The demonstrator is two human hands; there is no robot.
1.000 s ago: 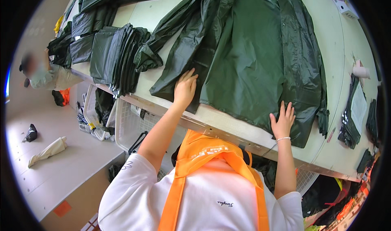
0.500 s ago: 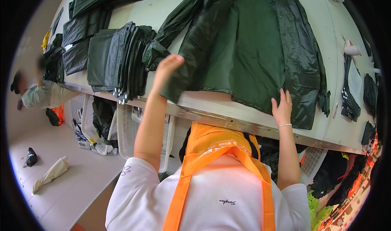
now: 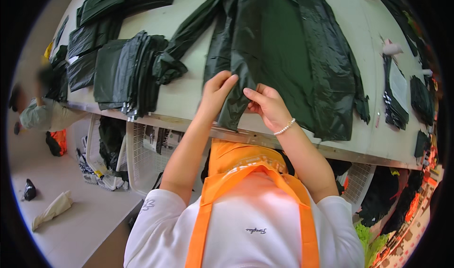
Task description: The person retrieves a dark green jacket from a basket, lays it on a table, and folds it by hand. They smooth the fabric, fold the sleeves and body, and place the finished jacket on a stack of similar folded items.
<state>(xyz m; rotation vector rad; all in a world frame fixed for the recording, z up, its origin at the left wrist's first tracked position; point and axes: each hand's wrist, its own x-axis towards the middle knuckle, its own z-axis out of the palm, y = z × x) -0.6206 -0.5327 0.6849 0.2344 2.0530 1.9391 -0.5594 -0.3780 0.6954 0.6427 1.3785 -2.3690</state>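
A dark green rain jacket (image 3: 283, 55) lies spread on the table, its front open and its hem toward me. My left hand (image 3: 217, 94) is closed on the left front panel near the hem, which is partly lifted and folded inward. Just to its right, my right hand (image 3: 267, 106), with a beaded bracelet at the wrist, pinches the edge of that same panel between thumb and fingers. The left sleeve (image 3: 194, 29) stretches out sideways with its cuff bunched up. On the other side, the right panel (image 3: 328, 74) lies flat.
Stacks of folded dark green garments (image 3: 125, 74) stand at the left on the pale table (image 3: 189, 90). Small dark packets (image 3: 395, 95) lie at the right. White plastic baskets (image 3: 142, 159) sit below the table's front edge. At far left there is another person (image 3: 40, 114).
My left hand has drawn the left panel inward to the right. The right hand has left the right panel and moved left to take hold of the left panel's edge.
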